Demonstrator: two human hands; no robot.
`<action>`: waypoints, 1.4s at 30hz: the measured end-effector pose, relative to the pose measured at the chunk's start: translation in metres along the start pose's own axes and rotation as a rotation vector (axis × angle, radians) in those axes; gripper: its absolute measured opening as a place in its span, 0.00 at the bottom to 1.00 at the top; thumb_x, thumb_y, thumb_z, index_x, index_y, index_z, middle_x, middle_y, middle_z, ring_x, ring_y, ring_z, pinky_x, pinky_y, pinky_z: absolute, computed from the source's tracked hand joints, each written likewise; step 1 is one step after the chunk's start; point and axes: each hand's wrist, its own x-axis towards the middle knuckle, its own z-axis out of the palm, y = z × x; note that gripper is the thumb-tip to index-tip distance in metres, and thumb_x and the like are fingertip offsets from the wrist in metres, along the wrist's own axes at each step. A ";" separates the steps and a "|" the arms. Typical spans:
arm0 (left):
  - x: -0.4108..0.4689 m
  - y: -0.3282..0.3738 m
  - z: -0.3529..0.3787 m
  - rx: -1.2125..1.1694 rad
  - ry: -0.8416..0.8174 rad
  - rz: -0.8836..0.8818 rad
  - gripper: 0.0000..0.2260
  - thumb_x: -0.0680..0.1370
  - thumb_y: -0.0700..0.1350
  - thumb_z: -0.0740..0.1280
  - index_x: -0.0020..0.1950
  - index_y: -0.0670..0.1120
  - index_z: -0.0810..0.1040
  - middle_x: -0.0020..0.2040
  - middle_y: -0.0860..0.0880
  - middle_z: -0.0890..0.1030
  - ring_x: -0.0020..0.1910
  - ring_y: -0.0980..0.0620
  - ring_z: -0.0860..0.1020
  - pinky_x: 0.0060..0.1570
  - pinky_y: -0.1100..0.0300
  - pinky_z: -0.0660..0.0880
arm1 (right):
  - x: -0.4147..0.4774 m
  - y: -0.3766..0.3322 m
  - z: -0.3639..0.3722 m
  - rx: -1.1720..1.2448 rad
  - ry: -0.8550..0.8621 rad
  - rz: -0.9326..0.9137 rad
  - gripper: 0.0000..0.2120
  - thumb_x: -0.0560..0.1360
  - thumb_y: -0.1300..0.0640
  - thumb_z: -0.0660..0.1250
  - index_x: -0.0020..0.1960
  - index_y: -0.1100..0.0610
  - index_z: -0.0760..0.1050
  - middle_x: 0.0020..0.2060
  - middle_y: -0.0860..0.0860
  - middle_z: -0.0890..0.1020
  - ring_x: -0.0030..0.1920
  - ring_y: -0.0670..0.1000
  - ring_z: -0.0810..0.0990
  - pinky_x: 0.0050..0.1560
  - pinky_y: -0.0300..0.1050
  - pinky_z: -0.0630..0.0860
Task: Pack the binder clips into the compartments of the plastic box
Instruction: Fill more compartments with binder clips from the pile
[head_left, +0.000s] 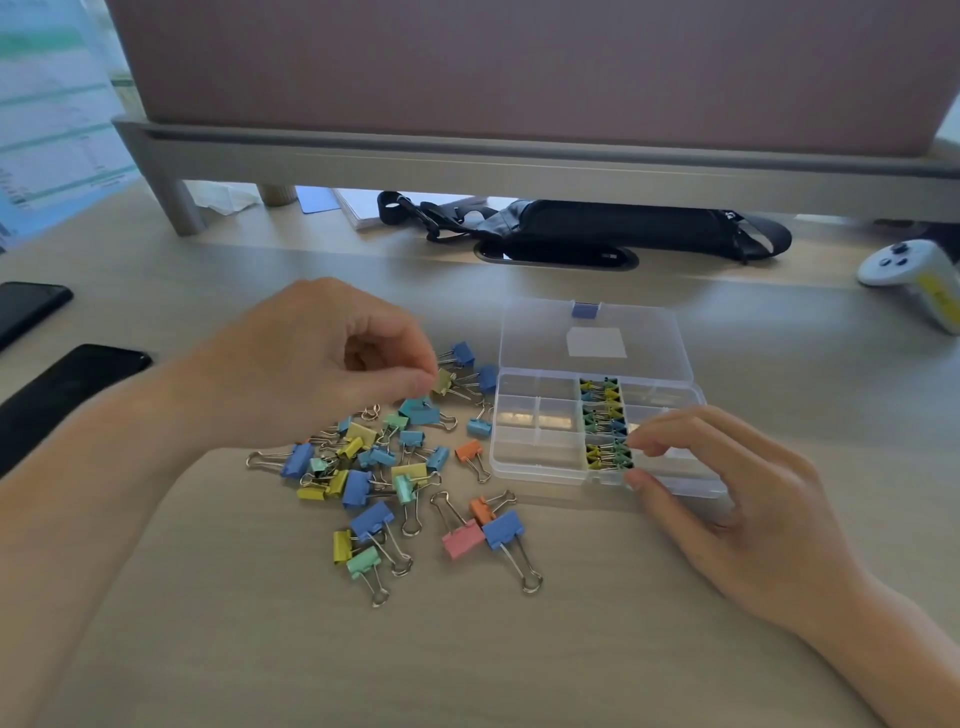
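Note:
A clear plastic box (535, 457) lies open on the desk, lid (592, 338) folded back. Its middle column (605, 421) holds several small yellow, green and blue clips; the left compartments look empty. Many loose binder clips (384, 467) in blue, yellow, green, orange and pink lie scattered left of the box. My left hand (322, 364) hovers over the pile and pinches a small yellow clip (443, 381) between thumb and fingers. My right hand (727, 488) rests at the box's front right, fingertips on its rim by the middle column.
Two black phones (62, 384) lie at the left edge. A black strap bag (597, 228) sits under a monitor shelf (467, 156) behind the box. A white controller (914, 275) lies far right. Bare desk (571, 649) spreads in front.

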 end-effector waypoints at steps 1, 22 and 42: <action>0.002 0.002 0.002 -0.119 0.015 -0.015 0.02 0.76 0.44 0.73 0.46 0.51 0.86 0.39 0.56 0.86 0.39 0.56 0.85 0.42 0.67 0.80 | 0.000 0.000 -0.001 0.004 0.004 0.007 0.08 0.78 0.53 0.69 0.52 0.56 0.82 0.46 0.46 0.82 0.50 0.45 0.82 0.56 0.32 0.74; 0.076 0.056 0.100 -0.167 0.067 0.070 0.01 0.76 0.45 0.76 0.46 0.51 0.86 0.36 0.57 0.85 0.37 0.64 0.82 0.39 0.72 0.77 | 0.051 0.023 -0.011 0.287 -0.095 0.371 0.09 0.74 0.60 0.78 0.46 0.46 0.86 0.39 0.42 0.88 0.41 0.43 0.87 0.49 0.38 0.83; 0.089 0.069 0.122 0.078 0.065 0.079 0.05 0.75 0.44 0.75 0.40 0.52 0.85 0.35 0.59 0.81 0.36 0.63 0.78 0.34 0.74 0.70 | 0.021 0.049 -0.015 0.070 -0.002 0.257 0.06 0.72 0.60 0.79 0.46 0.50 0.86 0.44 0.38 0.86 0.48 0.40 0.84 0.53 0.32 0.75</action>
